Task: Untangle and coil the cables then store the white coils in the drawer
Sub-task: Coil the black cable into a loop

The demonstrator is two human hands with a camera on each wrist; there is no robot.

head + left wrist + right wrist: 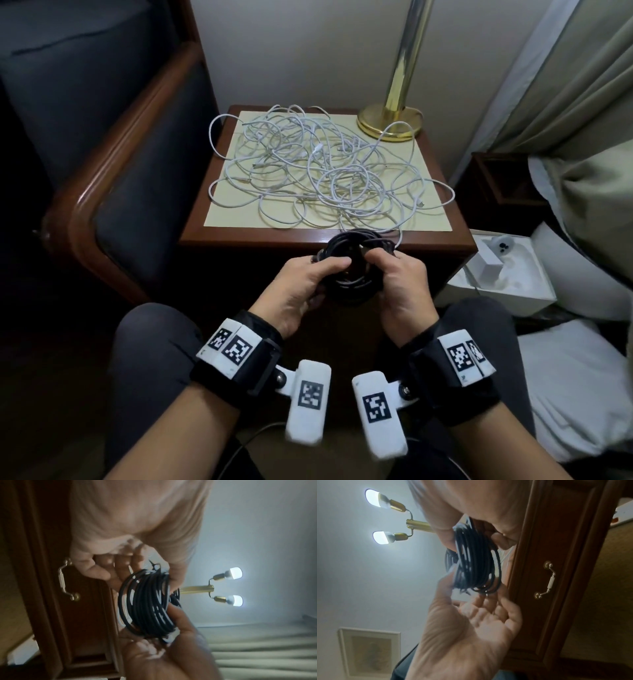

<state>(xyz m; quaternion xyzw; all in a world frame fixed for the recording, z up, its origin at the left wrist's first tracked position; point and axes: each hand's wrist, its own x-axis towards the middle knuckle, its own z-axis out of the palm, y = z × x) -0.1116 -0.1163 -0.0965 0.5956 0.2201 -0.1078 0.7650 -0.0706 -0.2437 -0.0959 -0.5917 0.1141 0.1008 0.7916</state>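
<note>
A tangle of white cables (325, 171) lies spread over the cream mat on the wooden nightstand (239, 237). In front of its near edge both hands hold a coil of black cable (352, 277). My left hand (329, 270) grips the coil's left side. My right hand (380, 260) curls over its right side, its fingertips pinching a strand at the top. The left wrist view shows the coil (147, 601) resting in the left hand (171, 635). The right wrist view shows it (476, 563) above the right hand (471, 601). The drawer front (82, 615) with its metal handle (547, 580) is closed.
A brass lamp base (390, 121) stands at the nightstand's back right corner, touching the white cables. A dark upholstered armchair (120, 205) is close on the left. An open white box (496, 274) sits on the floor at the right, beside curtains and bedding.
</note>
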